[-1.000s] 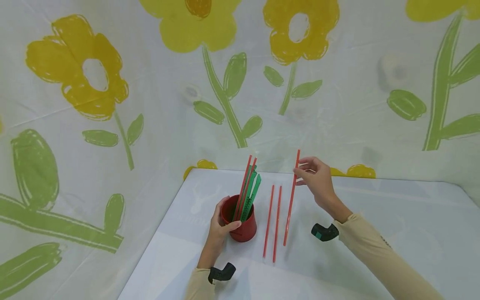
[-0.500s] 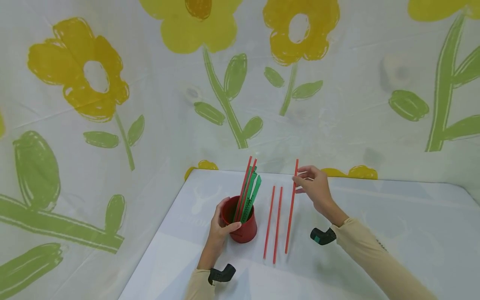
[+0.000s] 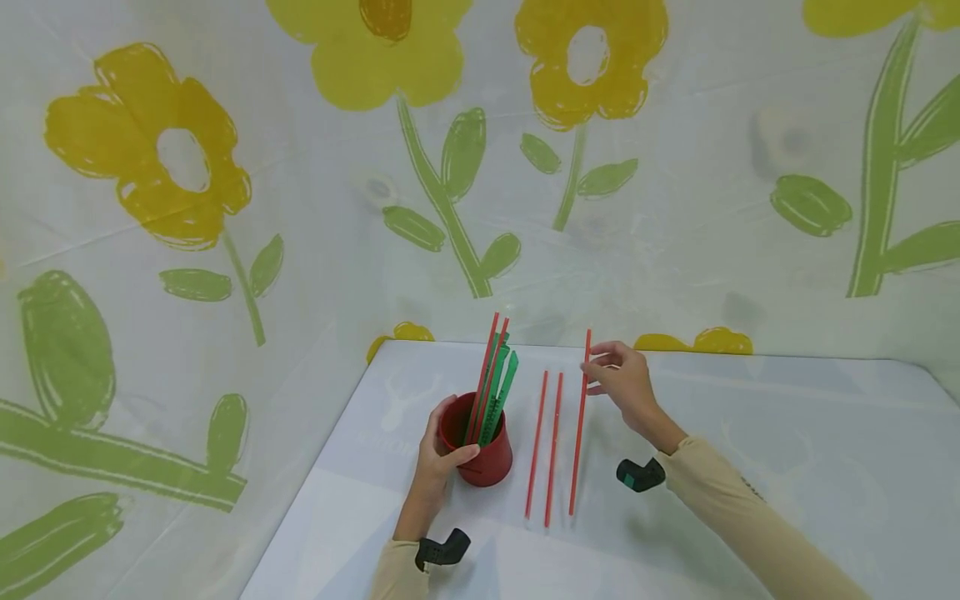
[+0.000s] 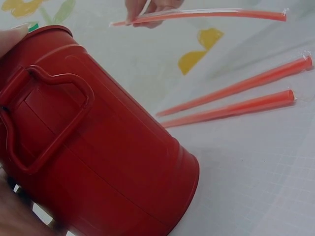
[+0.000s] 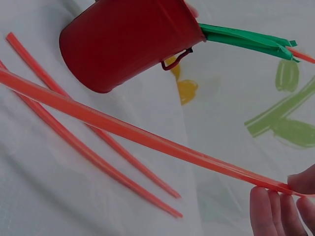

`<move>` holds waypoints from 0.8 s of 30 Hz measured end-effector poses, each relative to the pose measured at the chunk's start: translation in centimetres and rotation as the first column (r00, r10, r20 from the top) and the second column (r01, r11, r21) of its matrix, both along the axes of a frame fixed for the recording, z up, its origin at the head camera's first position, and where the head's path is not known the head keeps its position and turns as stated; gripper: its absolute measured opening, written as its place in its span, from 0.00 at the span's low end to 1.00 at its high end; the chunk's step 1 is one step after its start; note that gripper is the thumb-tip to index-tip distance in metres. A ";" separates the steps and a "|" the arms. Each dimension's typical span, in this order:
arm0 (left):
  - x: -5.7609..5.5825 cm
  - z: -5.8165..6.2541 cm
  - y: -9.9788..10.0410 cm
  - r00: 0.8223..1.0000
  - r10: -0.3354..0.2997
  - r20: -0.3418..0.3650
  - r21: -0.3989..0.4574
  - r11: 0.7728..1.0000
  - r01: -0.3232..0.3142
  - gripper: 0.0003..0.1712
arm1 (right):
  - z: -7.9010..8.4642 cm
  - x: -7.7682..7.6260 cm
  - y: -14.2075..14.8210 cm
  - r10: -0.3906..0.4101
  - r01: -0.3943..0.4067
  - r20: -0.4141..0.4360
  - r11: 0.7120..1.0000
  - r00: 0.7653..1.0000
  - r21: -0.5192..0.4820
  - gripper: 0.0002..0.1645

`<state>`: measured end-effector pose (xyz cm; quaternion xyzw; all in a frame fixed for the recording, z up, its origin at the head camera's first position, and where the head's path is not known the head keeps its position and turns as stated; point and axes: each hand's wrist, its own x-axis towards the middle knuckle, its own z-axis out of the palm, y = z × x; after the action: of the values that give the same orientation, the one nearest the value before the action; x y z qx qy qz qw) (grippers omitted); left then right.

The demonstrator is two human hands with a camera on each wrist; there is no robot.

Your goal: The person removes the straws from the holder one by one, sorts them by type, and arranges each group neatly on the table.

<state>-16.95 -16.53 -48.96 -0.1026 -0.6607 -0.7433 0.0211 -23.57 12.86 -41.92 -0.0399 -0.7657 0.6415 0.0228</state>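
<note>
My left hand (image 3: pixel 433 462) grips the side of a red metal bucket (image 3: pixel 491 468), its thumb near the front of the rim. Inside the bucket stand two red straws (image 3: pixel 486 367) and several green paper-wrapped sticks (image 3: pixel 501 396), tops leaning right. A looped metal handle (image 4: pixel 84 91) shows on the bucket in the left wrist view. Between thumb and fingers, my right hand (image 3: pixel 624 382) pinches the upper end of a red straw (image 3: pixel 577 454) in a clear sleeve. To the left of it, two more red straws (image 4: pixel 246 86) lie side by side on the table.
The white table (image 3: pixel 787 467) extends to the right and ends at a back edge. Behind it hangs a flower-printed cloth (image 3: pixel 675 250). Each wrist carries a black camera mount (image 3: pixel 641 475).
My right hand has moved down and slightly left with the straw, bringing its lower end closer to the two lying straws. The left hand keeps its grip on the bucket.
</note>
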 end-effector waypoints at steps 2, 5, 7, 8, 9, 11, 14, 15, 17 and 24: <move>0.0 -0.1 0.0 1.000 0.000 0.001 0.003 1.000 0.000 0.46 | -0.3 -0.1 -0.1 -0.004 0.004 0.011 1.000 1.000 0.007 0.21; -0.1 -0.1 0.0 1.000 -0.002 -0.001 0.008 1.000 0.002 0.46 | -0.7 -0.2 -0.2 -0.011 0.010 0.027 1.000 1.000 0.019 0.21; 0.0 -0.1 0.0 1.000 -0.001 0.001 0.008 1.000 0.001 0.46 | -0.9 -0.3 -0.3 -0.013 0.011 0.038 0.999 0.999 0.030 0.21; 0.0 -0.1 0.0 1.000 -0.002 0.002 0.010 1.000 0.002 0.45 | -1.1 -0.3 -0.3 -0.014 0.012 0.043 0.999 0.999 0.033 0.21; 0.0 -0.2 0.0 1.000 -0.003 0.003 0.012 1.000 0.003 0.45 | -1.2 -0.4 -0.3 -0.014 0.012 0.047 0.999 0.999 0.036 0.21; 0.0 -0.2 -0.1 1.000 -0.005 0.001 0.014 1.000 0.005 0.45 | -1.5 -0.4 -0.4 -0.009 0.007 0.057 0.999 0.998 0.037 0.21; -0.1 -0.2 -0.1 1.000 -0.008 -0.005 0.017 1.000 0.008 0.45 | -2.1 -0.6 -0.4 -0.007 0.004 0.073 0.999 0.997 0.045 0.21; -0.1 -0.2 -0.1 1.000 -0.008 -0.008 0.017 1.000 0.009 0.44 | -2.2 -0.6 -0.4 -0.007 0.003 0.080 0.999 0.997 0.049 0.21; -0.1 -0.2 -0.1 1.000 -0.010 -0.014 0.017 1.000 0.010 0.44 | -2.6 -0.7 -0.4 -0.009 0.003 0.094 0.998 0.996 0.062 0.22; -0.1 -0.3 -0.1 1.000 -0.006 -0.017 0.024 1.000 0.006 0.43 | -3.7 -1.1 -0.7 -0.016 0.006 0.131 0.997 0.991 0.074 0.22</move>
<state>-17.07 -16.60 -49.24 -0.1105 -0.6512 -0.7503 0.0257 -24.65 12.18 -45.62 -0.0855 -0.7885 0.6087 -0.0228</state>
